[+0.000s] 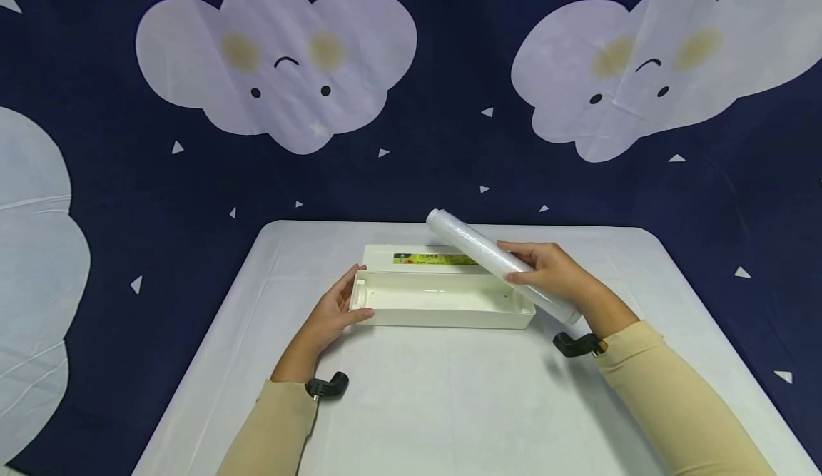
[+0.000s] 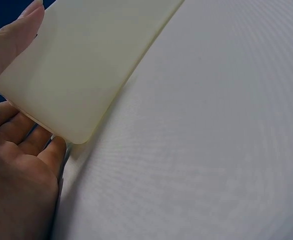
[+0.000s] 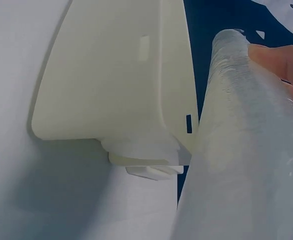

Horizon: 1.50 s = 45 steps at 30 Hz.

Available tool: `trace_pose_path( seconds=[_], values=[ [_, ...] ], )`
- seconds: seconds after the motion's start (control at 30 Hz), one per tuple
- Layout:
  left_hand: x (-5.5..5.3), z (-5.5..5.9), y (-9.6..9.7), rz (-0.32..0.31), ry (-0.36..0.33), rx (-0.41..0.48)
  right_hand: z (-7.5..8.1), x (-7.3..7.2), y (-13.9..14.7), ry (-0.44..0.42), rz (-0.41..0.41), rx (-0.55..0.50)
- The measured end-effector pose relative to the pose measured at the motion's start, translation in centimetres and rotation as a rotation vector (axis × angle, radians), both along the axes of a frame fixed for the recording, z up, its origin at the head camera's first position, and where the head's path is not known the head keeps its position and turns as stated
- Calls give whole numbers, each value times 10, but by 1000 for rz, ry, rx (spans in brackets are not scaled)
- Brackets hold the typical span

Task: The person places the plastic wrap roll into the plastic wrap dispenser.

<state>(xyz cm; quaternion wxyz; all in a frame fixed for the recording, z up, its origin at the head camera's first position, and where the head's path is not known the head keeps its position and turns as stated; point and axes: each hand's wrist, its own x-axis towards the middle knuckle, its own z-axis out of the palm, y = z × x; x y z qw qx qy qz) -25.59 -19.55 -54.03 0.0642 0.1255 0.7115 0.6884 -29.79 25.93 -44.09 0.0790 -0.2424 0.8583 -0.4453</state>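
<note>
Right hand (image 1: 554, 270) clasps the film roll (image 1: 471, 239); left hand (image 1: 329, 317) steadies the box (image 1: 443, 318)

Right grip: thumb on the near side, fingers round the far side, spread only to the roll's thickness. Left grip: spans the box's 9 o'clock end, thumb at the front, fingers behind. How firmly either one squeezes, can't tell.

Roll slants in the head view, far end to 10 o'clock, near end to 4 o'clock, crossing the box's 2 o'clock corner. Roll-to-box contact unclear. Box sits on the white table (image 1: 449, 404), long side facing 6 o'clock; lid (image 1: 379, 256) folded back at 12 o'clock, yellow-green label (image 1: 420, 259) partly behind the roll.

Risks, my judgement: roll is skewed to the box, so lowering it like that could catch the right end wall or knock the lid. Slick-looking film could let it twist or slip, since one hand carries it. A bump at 3 o'clock could swing the box if the left hold is light.
</note>
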Motion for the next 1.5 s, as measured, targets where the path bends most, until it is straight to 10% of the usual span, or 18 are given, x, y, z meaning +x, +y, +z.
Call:
trace_pose_path(
  seconds=[1.5],
  values=[
    [-1, -2, -3, 1, 8, -40, 1, -7, -27, 0, 101, 24]
  ],
)
